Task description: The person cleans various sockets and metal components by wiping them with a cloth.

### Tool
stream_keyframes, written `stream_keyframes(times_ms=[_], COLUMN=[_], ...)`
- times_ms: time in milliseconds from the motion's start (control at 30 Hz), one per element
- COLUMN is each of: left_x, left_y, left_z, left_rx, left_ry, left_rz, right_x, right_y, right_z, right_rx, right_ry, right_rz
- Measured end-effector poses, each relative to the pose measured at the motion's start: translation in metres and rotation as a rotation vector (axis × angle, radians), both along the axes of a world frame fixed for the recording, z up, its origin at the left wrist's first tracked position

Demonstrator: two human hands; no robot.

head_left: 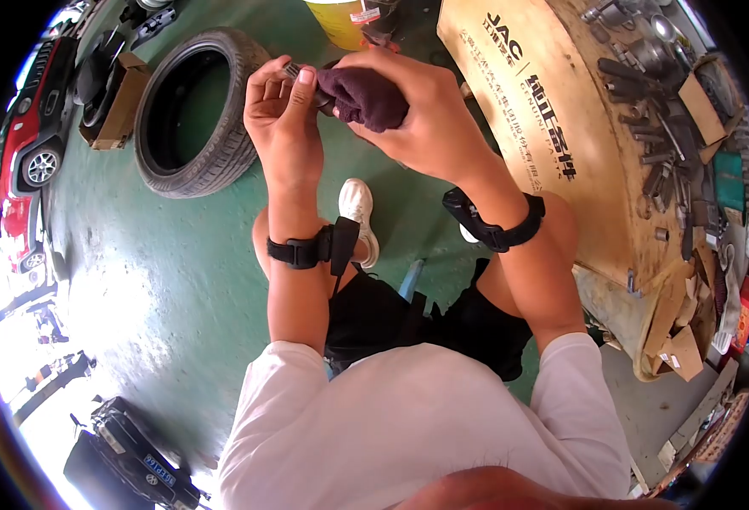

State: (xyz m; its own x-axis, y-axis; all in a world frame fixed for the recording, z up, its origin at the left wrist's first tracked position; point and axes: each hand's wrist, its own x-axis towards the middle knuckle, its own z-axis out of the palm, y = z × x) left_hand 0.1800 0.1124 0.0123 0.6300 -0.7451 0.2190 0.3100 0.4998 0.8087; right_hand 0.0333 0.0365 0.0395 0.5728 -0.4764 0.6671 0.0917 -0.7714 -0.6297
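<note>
In the head view my left hand is closed, thumb and fingers pinching a small grey metal piece with a ridged end. Its exact kind does not show. My right hand is wrapped round a bunched dark purple cloth. The cloth sits against the metal piece between the two hands, and part of the piece is hidden by cloth and fingers. Both hands are raised in front of my knees, above the green floor.
A tyre lies left of my hands, near a cardboard box. On the right stands a wooden workbench with printed lettering, holding several metal sockets and tools. A yellow bucket is beyond my hands. Cars stand at far left.
</note>
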Motion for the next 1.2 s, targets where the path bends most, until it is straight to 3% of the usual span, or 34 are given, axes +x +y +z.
stream_keyframes(times_ms=[167,567,667,733,767,867,1033,1200], left_x=[0.000,-0.010,-0.006,-0.006,-0.009,-0.012,-0.010,-0.008], left_y=[-0.001,-0.004,-0.003,-0.004,-0.002,0.000,-0.002,-0.001], left_z=[-0.010,0.000,-0.008,-0.009,-0.008,-0.002,-0.005,-0.008], left_rx=[-0.064,-0.076,-0.015,0.048,0.076,0.242,0.187,0.196], left_ry=[-0.039,-0.021,-0.055,-0.480,-0.500,-0.397,-0.378,-0.341], left_rz=[-0.118,-0.124,-0.079,0.027,0.022,0.010,0.039,-0.020], right_x=[0.007,0.018,0.009,0.004,0.021,0.012,0.015,0.007], right_y=[0.005,0.000,0.004,0.005,-0.002,-0.001,-0.014,-0.015], right_z=[-0.001,-0.002,0.007,0.010,-0.013,-0.007,-0.022,-0.016], right_rx=[0.250,0.343,0.412,0.166,0.275,0.353,0.560,0.425], right_ry=[-0.092,-0.442,-0.426,-0.122,-0.375,-0.196,-0.027,0.054], right_rz=[-0.022,-0.068,0.000,-0.178,-0.091,0.000,0.113,0.043])
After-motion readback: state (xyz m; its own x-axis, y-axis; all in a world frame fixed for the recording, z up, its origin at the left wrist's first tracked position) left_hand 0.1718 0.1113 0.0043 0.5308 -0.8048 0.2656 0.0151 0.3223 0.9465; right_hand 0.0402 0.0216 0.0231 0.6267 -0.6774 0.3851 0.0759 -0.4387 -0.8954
